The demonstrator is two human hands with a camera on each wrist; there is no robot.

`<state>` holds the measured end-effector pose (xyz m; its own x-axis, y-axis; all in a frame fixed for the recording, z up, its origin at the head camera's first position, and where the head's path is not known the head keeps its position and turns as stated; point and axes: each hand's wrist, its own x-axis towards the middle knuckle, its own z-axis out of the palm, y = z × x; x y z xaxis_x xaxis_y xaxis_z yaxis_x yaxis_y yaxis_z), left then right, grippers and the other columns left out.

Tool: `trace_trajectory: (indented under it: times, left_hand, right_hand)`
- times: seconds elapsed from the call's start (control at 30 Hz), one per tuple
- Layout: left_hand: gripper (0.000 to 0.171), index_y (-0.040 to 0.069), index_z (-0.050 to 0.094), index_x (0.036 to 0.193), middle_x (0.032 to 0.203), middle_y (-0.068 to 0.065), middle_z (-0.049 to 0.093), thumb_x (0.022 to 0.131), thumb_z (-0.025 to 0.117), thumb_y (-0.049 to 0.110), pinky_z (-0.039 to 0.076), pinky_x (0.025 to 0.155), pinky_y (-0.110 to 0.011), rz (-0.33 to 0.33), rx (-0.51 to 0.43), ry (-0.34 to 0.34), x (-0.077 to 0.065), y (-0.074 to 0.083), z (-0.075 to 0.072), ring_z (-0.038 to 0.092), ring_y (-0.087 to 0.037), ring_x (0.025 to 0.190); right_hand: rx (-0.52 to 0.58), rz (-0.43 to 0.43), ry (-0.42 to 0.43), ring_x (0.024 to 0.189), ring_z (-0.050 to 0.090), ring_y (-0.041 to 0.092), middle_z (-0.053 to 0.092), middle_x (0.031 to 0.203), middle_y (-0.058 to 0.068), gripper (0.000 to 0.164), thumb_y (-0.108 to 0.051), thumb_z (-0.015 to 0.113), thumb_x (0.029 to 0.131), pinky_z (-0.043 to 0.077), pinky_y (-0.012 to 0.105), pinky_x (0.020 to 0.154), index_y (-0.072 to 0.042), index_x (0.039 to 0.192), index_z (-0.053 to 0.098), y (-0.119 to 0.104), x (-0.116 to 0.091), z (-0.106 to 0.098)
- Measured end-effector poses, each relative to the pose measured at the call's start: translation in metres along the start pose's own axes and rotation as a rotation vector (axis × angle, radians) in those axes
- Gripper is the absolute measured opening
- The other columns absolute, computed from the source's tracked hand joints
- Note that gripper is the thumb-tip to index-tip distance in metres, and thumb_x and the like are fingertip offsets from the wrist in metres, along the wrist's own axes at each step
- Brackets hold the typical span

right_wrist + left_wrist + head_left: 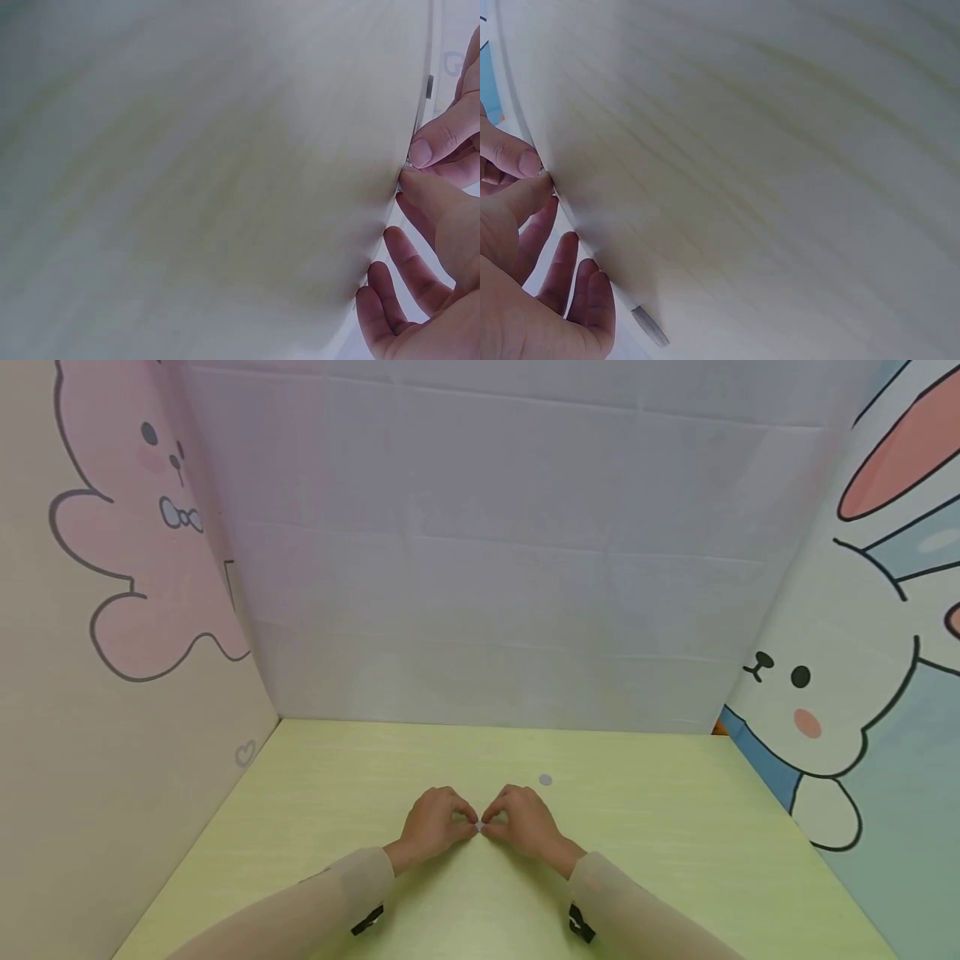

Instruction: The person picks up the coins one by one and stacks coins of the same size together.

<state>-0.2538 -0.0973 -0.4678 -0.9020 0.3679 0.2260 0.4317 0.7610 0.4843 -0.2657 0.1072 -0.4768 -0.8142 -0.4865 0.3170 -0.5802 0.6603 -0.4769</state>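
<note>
Near the middle of the table, in the head view, both hands meet at a small pale grey piece [479, 827]. My left hand [432, 823] pinches its left side between thumb and forefinger, and my right hand [527, 822] pinches the right side the same way. The fingertips cover most of the piece, so its exact kind cannot be told. In the left wrist view, the other fingers [561, 274] of the left hand spread down to the tabletop. A flat, round grey disc [545, 780] lies on the table just beyond the right hand.
The pale yellow-green table [337, 777] ends at a white cloth wall [510, 568] at the back. A panel with a pink cartoon animal [157, 527] stands on the left, one with a white cartoon rabbit [840, 693] on the right. Black straps [367, 920] show under the sleeves.
</note>
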Motion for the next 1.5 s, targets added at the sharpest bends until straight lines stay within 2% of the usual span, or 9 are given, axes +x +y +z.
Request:
trace_trajectory:
  times: [0.3, 0.47, 0.77, 0.97, 1.27, 1.5]
  left_hand:
    - [0.007, 0.020, 0.085, 0.083, 0.096, 0.000, 0.073, 0.083, 0.092, 0.018, 0.054, 0.083, -0.045, -0.018, -0.006, -0.003, -0.001, 0.001, -0.001, 0.065, -0.024, 0.095]
    - [0.007, 0.020, 0.085, 0.083, 0.095, 0.002, 0.073, 0.084, 0.092, 0.018, 0.053, 0.085, -0.045, -0.016, -0.006, 0.000, -0.001, 0.001, -0.001, 0.065, -0.023, 0.094]
    - [0.006, 0.023, 0.085, 0.084, 0.095, 0.005, 0.073, 0.085, 0.092, 0.023, 0.052, 0.083, -0.039, -0.033, -0.009, -0.006, 0.000, 0.000, 0.001, 0.063, -0.019, 0.093]
    - [0.006, 0.023, 0.085, 0.084, 0.094, 0.005, 0.072, 0.084, 0.092, 0.022, 0.052, 0.083, -0.039, -0.047, -0.010, -0.006, 0.000, 0.000, 0.000, 0.063, -0.020, 0.093]
    - [0.006, 0.022, 0.086, 0.086, 0.093, 0.004, 0.072, 0.085, 0.091, 0.022, 0.051, 0.080, -0.036, -0.035, -0.033, -0.003, -0.001, -0.003, 0.002, 0.062, -0.019, 0.092]
    - [0.005, 0.022, 0.085, 0.086, 0.094, 0.005, 0.071, 0.086, 0.091, 0.022, 0.050, 0.079, -0.035, -0.031, -0.044, -0.002, -0.002, -0.002, 0.000, 0.061, -0.018, 0.091]
  right_hand:
    - [0.008, -0.006, -0.016, 0.088, 0.067, 0.018, 0.077, 0.091, -0.002, 0.006, -0.019, 0.089, 0.088, 0.052, 0.038, 0.083, -0.014, 0.090, 0.087, 0.000, -0.002, -0.002]
    - [0.031, -0.001, -0.038, 0.092, 0.070, 0.021, 0.076, 0.096, 0.001, 0.009, -0.012, 0.088, 0.088, 0.056, 0.043, 0.087, -0.010, 0.096, 0.085, 0.004, -0.004, -0.009]
    - [0.073, 0.138, 0.032, 0.095, 0.070, 0.025, 0.075, 0.104, 0.003, 0.016, -0.012, 0.086, 0.089, 0.059, 0.042, 0.082, -0.011, 0.105, 0.084, 0.027, -0.006, -0.031]
    - [0.059, 0.179, 0.051, 0.092, 0.069, 0.026, 0.074, 0.103, 0.008, 0.023, -0.013, 0.086, 0.088, 0.057, 0.041, 0.079, -0.008, 0.111, 0.083, 0.038, -0.002, -0.038]
    - [0.067, 0.230, 0.010, 0.090, 0.065, 0.026, 0.071, 0.103, 0.010, 0.028, -0.012, 0.085, 0.088, 0.056, 0.044, 0.080, -0.005, 0.114, 0.081, 0.044, 0.004, -0.033]
    - [0.002, 0.247, -0.005, 0.090, 0.061, 0.021, 0.070, 0.100, 0.006, 0.027, -0.015, 0.086, 0.087, 0.053, 0.042, 0.080, -0.008, 0.112, 0.082, 0.049, 0.009, -0.022]
